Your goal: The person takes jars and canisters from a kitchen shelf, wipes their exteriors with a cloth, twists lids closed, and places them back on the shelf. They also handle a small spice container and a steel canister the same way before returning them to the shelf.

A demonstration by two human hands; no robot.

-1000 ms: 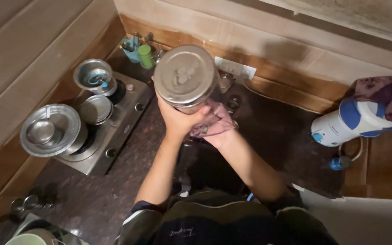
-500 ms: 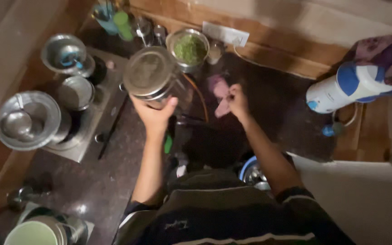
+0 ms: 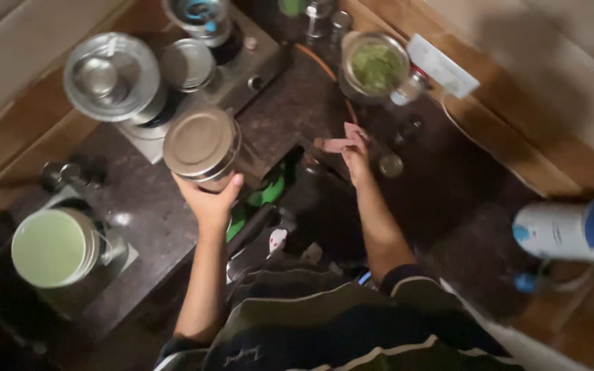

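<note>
While my left hand (image 3: 209,200) cups the round steel lidded canister (image 3: 201,145) from below — held above the dark speckled stone counter (image 3: 152,227), beside the steel stove (image 3: 235,69) — my right hand (image 3: 356,152) pinches a pink cloth (image 3: 338,143), pressing it down. Lighting dim; wood-panelled walls.
</note>
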